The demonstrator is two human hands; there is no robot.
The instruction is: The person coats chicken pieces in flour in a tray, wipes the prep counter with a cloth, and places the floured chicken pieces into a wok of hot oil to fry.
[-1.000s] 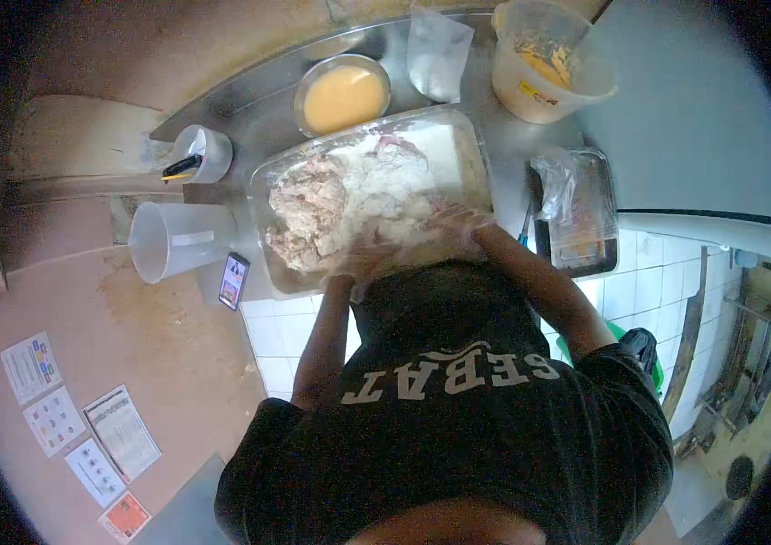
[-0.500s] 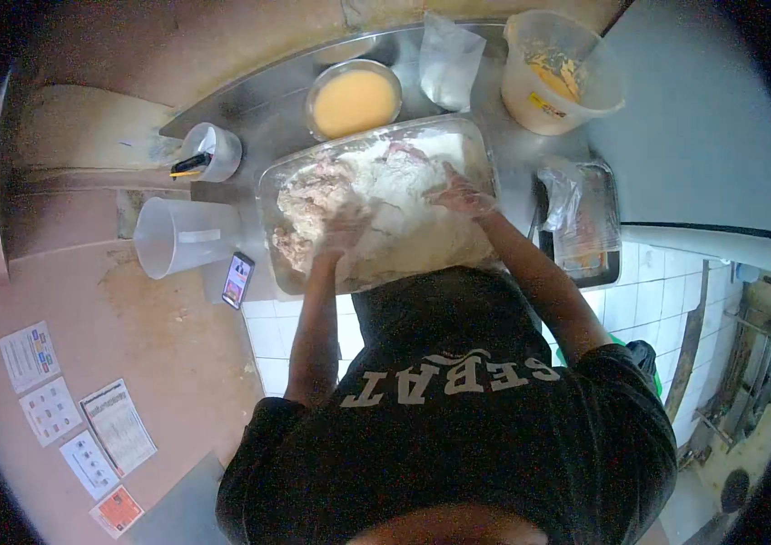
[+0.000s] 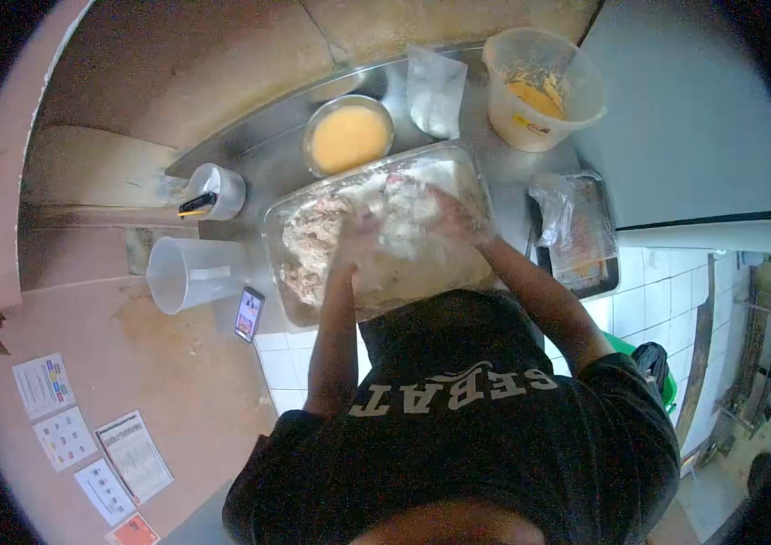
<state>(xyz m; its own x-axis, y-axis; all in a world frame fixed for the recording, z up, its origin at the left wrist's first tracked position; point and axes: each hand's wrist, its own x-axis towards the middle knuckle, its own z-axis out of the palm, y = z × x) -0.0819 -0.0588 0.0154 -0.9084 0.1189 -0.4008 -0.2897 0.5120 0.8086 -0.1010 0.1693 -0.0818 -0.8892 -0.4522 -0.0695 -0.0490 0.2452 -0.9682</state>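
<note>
A large clear tray [image 3: 281, 295] holds white flour [image 3: 404, 213] and, at its left, a heap of flour-coated pieces [image 3: 313, 238]. Over the middle of the tray is my left hand [image 3: 360, 238], blurred by motion, beside the coated heap. My right hand [image 3: 458, 218] is above the flour on the tray's right side, also smeared. Both seem to wear thin clear gloves. Whatever the fingers touch in the flour cannot be made out.
Behind the tray stand a bowl of orange-yellow liquid [image 3: 349, 136], a plastic bag [image 3: 437, 95] and a tall bucket [image 3: 540, 91]. A dark tray under plastic [image 3: 576, 227] lies right. Left are a jug [image 3: 190, 272], a small tub [image 3: 220, 191] and a phone [image 3: 248, 313].
The whole view has shifted, so the tray and table sit lower in the frame. My left hand has moved inward from the coated heap; my right hand remains over the right side.
</note>
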